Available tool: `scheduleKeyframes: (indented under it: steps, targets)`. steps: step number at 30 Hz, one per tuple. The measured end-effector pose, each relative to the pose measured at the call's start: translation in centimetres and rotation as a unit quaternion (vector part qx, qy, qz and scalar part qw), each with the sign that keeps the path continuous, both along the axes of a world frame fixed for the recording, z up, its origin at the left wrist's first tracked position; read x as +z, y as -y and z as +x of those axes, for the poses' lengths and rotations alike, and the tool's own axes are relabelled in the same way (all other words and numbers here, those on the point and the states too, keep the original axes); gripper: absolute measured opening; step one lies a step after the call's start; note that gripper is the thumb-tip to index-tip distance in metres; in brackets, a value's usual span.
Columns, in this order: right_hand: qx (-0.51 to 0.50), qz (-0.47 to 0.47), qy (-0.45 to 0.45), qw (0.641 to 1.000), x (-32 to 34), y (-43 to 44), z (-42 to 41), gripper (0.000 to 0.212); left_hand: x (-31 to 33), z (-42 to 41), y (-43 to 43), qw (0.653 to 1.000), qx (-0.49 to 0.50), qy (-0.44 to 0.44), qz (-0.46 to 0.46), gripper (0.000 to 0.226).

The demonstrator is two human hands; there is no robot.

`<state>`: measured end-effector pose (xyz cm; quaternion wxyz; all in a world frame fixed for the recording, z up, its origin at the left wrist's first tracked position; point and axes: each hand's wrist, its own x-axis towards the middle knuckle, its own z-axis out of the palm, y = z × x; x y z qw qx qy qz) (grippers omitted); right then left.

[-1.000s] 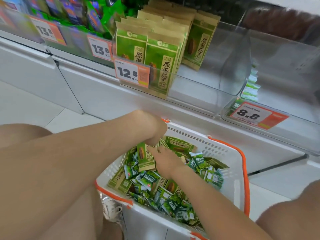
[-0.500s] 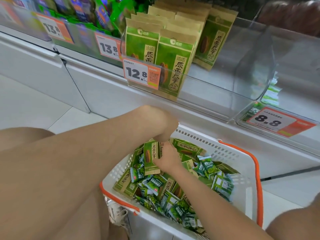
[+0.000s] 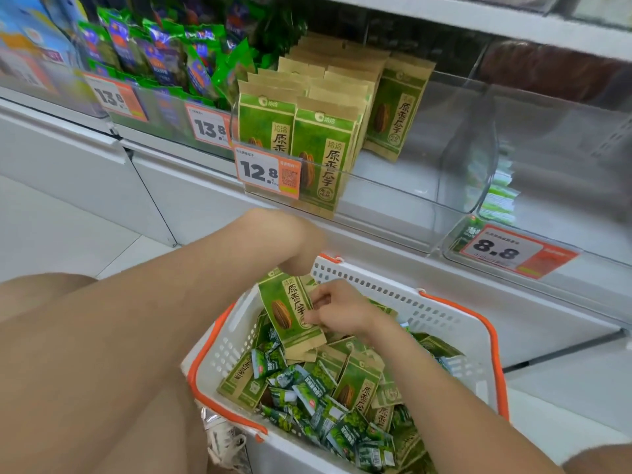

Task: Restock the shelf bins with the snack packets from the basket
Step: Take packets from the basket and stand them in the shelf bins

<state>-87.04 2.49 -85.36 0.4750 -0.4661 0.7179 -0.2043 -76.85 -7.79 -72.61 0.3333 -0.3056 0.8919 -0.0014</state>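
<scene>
A white basket with orange handles (image 3: 455,323) sits on the floor, full of green-and-tan seed packets and small green snack packets (image 3: 307,398). Above the heap I hold a small stack of green-and-tan seed packets (image 3: 290,313) upright. My left hand (image 3: 301,248) grips the stack's top edge from above; its fingers are hidden behind the wrist. My right hand (image 3: 338,309) pinches the stack's right side. The clear shelf bin (image 3: 393,213) tagged 12.8 holds rows of the same packets (image 3: 318,145) at its left and is bare at its right.
A clear bin tagged 8.8 (image 3: 506,251) at the right holds a few small green packets at the back. Bins at the left tagged 13.8 (image 3: 205,128) hold green and blue bags. White cabinet fronts run under the shelf. A shoe (image 3: 225,439) rests beside the basket.
Both hands have lifted the seed packets up out of the heap and drawn them together into an upright stack. The view has tilted up toward the shelf.
</scene>
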Motion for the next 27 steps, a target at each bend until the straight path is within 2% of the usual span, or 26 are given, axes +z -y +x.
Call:
scheduleKeyframes:
  steps: [4,6,8,9,10,13,15,17,18,19,21,23,27]
  targets:
    - [0.064,-0.016,0.047,0.997,6.8,-0.7,-2.3,0.021,4.2,1.4,-0.2,1.000,0.022,-0.006,0.017,0.061]
    - [0.063,-0.028,0.055,0.996,10.3,-1.5,-3.4,0.022,5.8,2.0,0.1,0.997,0.040,-0.054,0.034,0.055]
    - [0.057,-0.048,0.051,0.996,13.3,-2.5,-4.4,0.023,7.5,2.4,-0.1,0.978,0.087,-0.171,0.080,0.044]
    - [0.052,-0.063,0.047,0.996,14.7,-2.9,-4.8,0.023,8.3,2.5,-0.2,0.951,0.131,-0.255,0.117,0.040]
    - [0.041,-0.082,0.054,0.994,15.9,-3.4,-5.0,0.022,8.8,2.6,-0.3,0.907,0.179,-0.345,0.162,0.037]
    - [-0.018,-0.166,0.109,0.980,18.8,-4.4,-5.0,0.032,9.6,2.3,-0.9,0.745,0.261,-0.562,0.245,0.023]
    - [-0.061,-0.228,0.106,0.966,19.4,-4.6,-4.7,0.048,9.8,1.6,-1.4,0.651,0.283,-0.654,0.260,0.015]
    - [-0.096,-0.270,0.102,0.953,19.3,-4.5,-4.2,0.049,9.9,1.1,-1.4,0.558,0.332,-0.711,0.269,0.024]
    - [-0.117,-0.286,0.111,0.945,19.1,-4.4,-4.1,0.046,9.9,1.0,-1.3,0.524,0.362,-0.719,0.278,0.032]
    - [-0.141,-0.299,0.118,0.936,18.9,-4.4,-4.0,0.042,9.9,0.8,-1.3,0.508,0.389,-0.711,0.292,0.036]
    - [-0.190,-0.318,0.121,0.921,18.8,-4.4,-4.0,0.038,9.8,0.2,-1.8,0.501,0.411,-0.684,0.335,0.033]
    - [-0.216,-0.322,0.133,0.912,19.0,-4.4,-3.9,0.037,9.9,-0.3,-2.7,0.485,0.392,-0.685,0.377,0.029]
    - [-0.202,-0.326,0.135,0.913,19.4,-4.7,-3.7,0.024,9.6,-1.2,-3.5,0.503,0.353,-0.723,0.316,0.030]
